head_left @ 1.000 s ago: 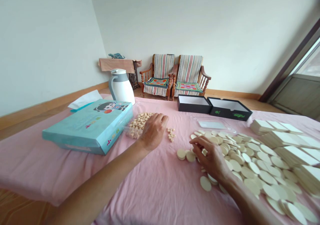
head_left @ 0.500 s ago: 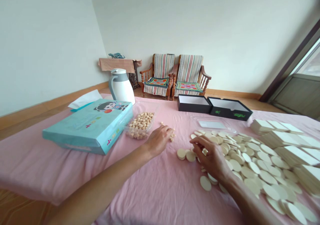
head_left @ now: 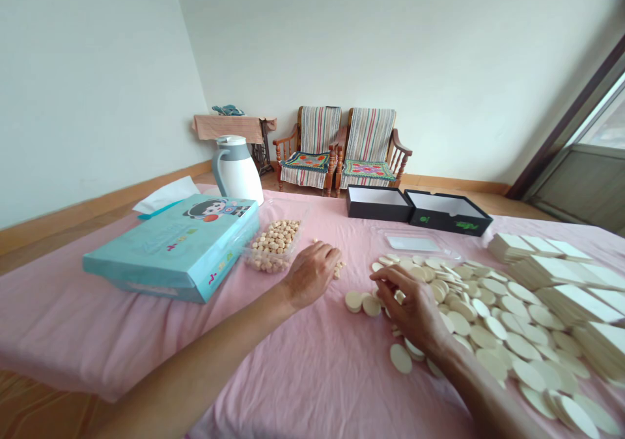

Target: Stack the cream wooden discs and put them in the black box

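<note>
My left hand [head_left: 315, 273] is over the pink cloth, its fingers curled down and pressed together; whatever they hold, if anything, is hidden. Small round wooden beads [head_left: 338, 268] lie right beside its fingertips, and one more bead sits just behind the knuckles. To its left is a clear plastic box [head_left: 250, 256] filled with similar beads [head_left: 276, 238]. My right hand [head_left: 407, 296] hovers at the left edge of a wide pile of pale wooden discs [head_left: 488, 318]. Its fingers are loosely bent, with a gap between thumb and forefinger, and no object shows in it.
A light blue box [head_left: 166, 250] lies at the left, with a white jug [head_left: 239, 172] behind it. Two black trays [head_left: 378, 211] and a clear plastic lid [head_left: 415, 243] are at the back. Stacked pale wooden squares [head_left: 551, 269] line the right. Two chairs stand beyond the table.
My left hand has shifted very slightly, and the beads by its fingertips now lie a little further right. The right hand stays almost where it was.
</note>
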A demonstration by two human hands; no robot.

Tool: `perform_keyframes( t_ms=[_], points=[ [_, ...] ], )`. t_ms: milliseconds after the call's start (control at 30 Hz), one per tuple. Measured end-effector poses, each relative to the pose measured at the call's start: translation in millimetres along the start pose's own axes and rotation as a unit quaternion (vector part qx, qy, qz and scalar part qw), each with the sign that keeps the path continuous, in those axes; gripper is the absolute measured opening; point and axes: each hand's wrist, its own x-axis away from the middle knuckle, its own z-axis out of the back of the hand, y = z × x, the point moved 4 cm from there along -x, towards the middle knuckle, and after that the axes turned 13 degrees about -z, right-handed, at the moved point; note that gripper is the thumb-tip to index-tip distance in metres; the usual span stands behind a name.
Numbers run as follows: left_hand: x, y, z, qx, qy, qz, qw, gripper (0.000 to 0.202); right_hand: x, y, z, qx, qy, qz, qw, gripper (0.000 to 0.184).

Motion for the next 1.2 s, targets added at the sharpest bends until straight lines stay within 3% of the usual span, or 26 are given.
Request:
perform_keyframes(
  t_ms=[167, 267, 333, 400, 467, 567, 767, 933, 1033, 1200],
  points=[
    [-0.9, -24.8, 60.0, -0.125, 0.135, 0.065, 0.981, 0.015, -0.2, -1.3, -0.7, 0.0, -0.008, -0.009, 1.0, 0.015],
    [1.5, -33.5, 75.7, -0.152, 0.189, 0.085, 0.966, 0.014, -0.5, -2.4, -1.2, 0.004, -0.005, -0.008, 1.0, 0.014],
    [2.0, -29.0, 70.6, -0.124, 0.195, 0.064, 0.971, 0.014, -0.4, -2.2, -1.8, 0.006, -0.008, -0.01, 1.0, 0.014],
    [0.3, -18.1, 53.6, -0.063, 0.158, 0.018, 0.985, 0.014, -0.2, -1.2, -2.2, 0.004, -0.01, -0.013, 1.0, 0.014],
    [-1.9, -5.1, 29.1, 0.002, 0.073, -0.033, 0.997, 0.014, 0.1, -0.3, -2.1, -0.001, -0.01, -0.011, 1.0, 0.014],
    [-1.1, 4.7, -2.4, 0.056, -0.02, -0.031, 0.998, 0.013, 0.2, 0.7, -1.6, -0.004, -0.006, -0.003, 1.0, 0.014],
    [2.8, 7.7, -23.8, 0.061, -0.034, -0.02, 0.997, 0.007, 0.1, 0.9, -1.9, 0.008, 0.001, 0.006, 1.0, 0.015],
    [-0.1, 13.7, -12.5, 0.058, -0.017, -0.028, 0.998, 0.006, 0.0, -1.2, -1.2, 0.005, 0.002, 0.007, 1.0, 0.015],
    [-2.7, 11.0, 11.2, 0.016, 0.042, -0.024, 0.999, 0.012, 0.6, -0.5, -1.1, -0.001, -0.004, 0.0, 1.0, 0.015],
    [1.2, -20.0, 55.2, -0.124, 0.142, 0.075, 0.979, 0.015, 0.5, 0.6, -1.5, -0.006, -0.009, -0.012, 1.0, 0.014]
  ],
)
